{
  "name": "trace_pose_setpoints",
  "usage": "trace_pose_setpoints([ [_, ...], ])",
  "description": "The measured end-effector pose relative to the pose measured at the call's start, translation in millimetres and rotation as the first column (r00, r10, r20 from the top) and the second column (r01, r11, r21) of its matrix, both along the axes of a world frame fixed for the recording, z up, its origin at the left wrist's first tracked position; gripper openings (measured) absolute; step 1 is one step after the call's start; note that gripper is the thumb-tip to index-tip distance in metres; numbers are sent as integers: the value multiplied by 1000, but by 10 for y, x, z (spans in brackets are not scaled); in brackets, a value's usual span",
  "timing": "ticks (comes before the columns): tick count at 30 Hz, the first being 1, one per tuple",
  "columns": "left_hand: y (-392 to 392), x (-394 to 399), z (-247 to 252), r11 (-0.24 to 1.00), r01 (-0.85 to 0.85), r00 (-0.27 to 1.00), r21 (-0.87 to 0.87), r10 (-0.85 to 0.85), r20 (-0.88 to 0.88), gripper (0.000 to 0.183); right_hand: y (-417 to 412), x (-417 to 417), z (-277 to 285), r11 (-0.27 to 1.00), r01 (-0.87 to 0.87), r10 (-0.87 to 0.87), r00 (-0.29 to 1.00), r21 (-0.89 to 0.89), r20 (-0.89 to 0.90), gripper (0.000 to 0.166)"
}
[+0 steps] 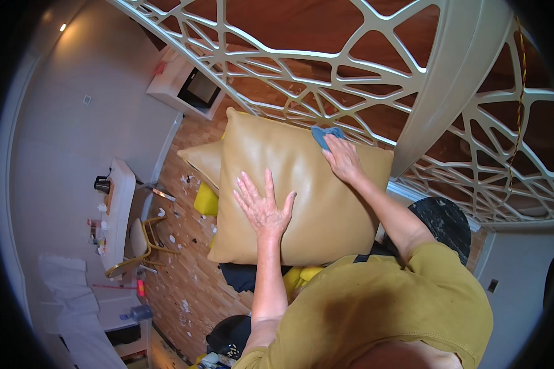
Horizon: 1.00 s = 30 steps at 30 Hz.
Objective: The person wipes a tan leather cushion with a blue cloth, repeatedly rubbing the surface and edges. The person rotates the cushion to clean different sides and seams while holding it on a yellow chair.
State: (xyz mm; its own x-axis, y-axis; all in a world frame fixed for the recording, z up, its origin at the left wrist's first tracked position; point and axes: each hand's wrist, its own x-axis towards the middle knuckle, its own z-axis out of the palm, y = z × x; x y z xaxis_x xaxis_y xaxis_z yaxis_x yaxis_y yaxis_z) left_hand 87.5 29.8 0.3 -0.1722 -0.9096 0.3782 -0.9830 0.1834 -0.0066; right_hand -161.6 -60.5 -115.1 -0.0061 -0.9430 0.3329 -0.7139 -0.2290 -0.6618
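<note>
A large tan cushion (300,221) with a smooth, leather-like cover fills the space before me. My left hand (267,207) rests flat on its face, fingers spread, holding nothing. Near the cushion's far edge, my right hand (344,159) presses a folded blue cloth (325,133) against the surface. Part of the cloth is hidden under my fingers. Beneath the large cushion a second tan cushion (203,159) sticks out to the left, and something yellow (206,200) shows below that.
A white openwork lattice partition (300,55) stands just beyond the cushion. To the right is a round black marbled tabletop (443,223). Scraps litter the wooden floor (180,276). At left, a chair (141,237) stands by a white table (122,203) holding a black kettle (102,185).
</note>
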Motion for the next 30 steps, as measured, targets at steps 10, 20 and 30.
trace_pose_setpoints([
  [10,-1,39,4,1000,-1,1000,-3,1,-21,95,601,506,131,996,-16,14,1000,-89,-22,62],
  [20,23,60,-20,1000,-11,1000,5,12,-22,96,-406,582,451,993,-111,108,991,30,73,62],
  [30,73,119,-51,1000,-23,999,3,23,-28,97,-89,1120,784,971,-180,181,983,-159,-7,63],
])
